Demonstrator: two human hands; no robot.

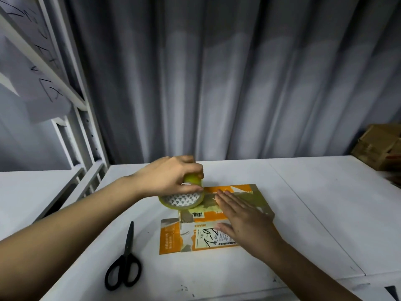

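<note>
A flattened orange and white cardboard box [180, 237] with a shipping label lies on the white table [303, 203]. My left hand [171, 177] grips a roll of yellowish clear packing tape [182, 199] at the box's far left corner, thumb and fingers curled over its rim. A strip of tape runs from the roll across the box's far part. My right hand [245, 220] lies flat on the box, fingers straight, pressing on that tape strip.
Black-handled scissors [124, 263] lie shut on the table left of the box. A white metal shelf frame [86, 131] stands at the left. Brown cardboard boxes [379, 146] sit at the table's far right. A grey curtain hangs behind.
</note>
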